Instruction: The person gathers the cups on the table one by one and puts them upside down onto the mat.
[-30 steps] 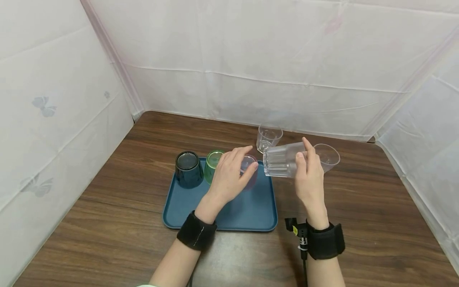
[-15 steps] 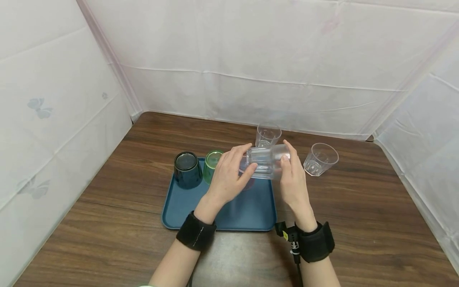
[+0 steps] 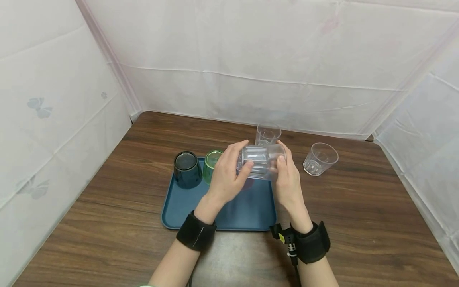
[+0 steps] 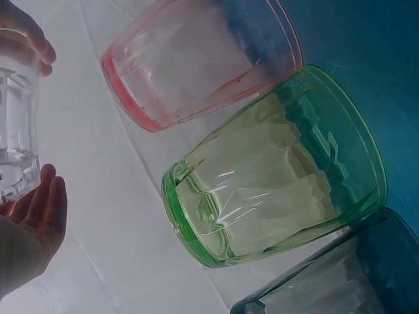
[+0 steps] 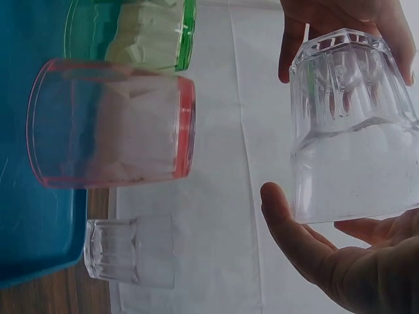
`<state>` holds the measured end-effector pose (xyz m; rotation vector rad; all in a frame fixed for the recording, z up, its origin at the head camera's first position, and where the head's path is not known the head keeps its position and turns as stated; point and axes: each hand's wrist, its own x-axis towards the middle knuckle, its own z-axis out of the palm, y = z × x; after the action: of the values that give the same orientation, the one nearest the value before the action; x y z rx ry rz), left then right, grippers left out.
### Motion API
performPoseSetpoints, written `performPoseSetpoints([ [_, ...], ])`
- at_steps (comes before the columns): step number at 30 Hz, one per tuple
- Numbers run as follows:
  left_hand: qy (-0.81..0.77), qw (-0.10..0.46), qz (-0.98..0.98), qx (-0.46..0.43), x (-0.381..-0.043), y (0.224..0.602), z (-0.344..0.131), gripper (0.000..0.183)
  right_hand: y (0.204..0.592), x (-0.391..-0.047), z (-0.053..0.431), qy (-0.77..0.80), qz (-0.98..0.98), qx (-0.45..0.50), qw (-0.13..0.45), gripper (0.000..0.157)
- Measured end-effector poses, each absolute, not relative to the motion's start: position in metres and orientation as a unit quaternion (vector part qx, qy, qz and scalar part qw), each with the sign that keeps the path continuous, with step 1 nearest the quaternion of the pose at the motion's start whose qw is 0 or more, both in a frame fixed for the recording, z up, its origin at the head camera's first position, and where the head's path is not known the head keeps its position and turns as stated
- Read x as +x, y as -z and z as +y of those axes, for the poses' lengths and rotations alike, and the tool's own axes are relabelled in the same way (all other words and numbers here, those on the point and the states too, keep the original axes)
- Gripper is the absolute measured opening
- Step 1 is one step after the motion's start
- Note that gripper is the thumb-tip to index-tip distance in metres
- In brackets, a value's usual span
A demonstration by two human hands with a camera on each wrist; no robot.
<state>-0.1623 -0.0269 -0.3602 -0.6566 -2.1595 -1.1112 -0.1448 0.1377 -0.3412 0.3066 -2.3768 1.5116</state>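
Note:
Above the tray, a clear glass (image 3: 262,161) lies on its side between my two hands. My right hand (image 3: 289,181) grips it around the rim end, thumb toward me. At the base end, my left hand (image 3: 225,175) holds it with thumb in front and fingers behind. Upside down on the blue tray (image 3: 236,217) stand a dark teal glass (image 3: 187,171), a green glass (image 4: 281,176) and a pink glass (image 5: 111,124). From the head view, the pink glass is mostly hidden behind the left hand and the held glass.
Two more clear glasses stand upright on the wooden table (image 3: 358,215): one glass (image 3: 269,131) behind the held glass, another glass (image 3: 320,160) to its right. White curtains (image 3: 229,91) enclose the table's back and sides. A cable (image 3: 297,275) trails from the right wrist.
My right hand has carried the clear glass leftward, over the tray, until its base end came into my left hand. The left hand has closed around it, hardly shifting. Tray and other glasses stay put.

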Motion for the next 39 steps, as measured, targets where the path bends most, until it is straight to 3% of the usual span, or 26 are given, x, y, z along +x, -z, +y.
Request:
performPoseSetpoints([
  [16,0.537,0.305,-0.742,-0.261,-0.158,0.356,-0.025,0.049,0.340,-0.139,0.125,-0.567,-0.802,0.151,0.114,0.053],
  [26,0.525,0.308,-0.753,-0.251,-0.156,0.356,-0.025,0.052,0.339,-0.138,0.125,-0.552,-0.811,0.150,0.119,0.052],
  [39,0.497,0.360,-0.750,-0.245,-0.156,0.354,-0.026,0.048,0.338,-0.135,0.123,-0.556,-0.805,0.166,0.120,0.050],
])
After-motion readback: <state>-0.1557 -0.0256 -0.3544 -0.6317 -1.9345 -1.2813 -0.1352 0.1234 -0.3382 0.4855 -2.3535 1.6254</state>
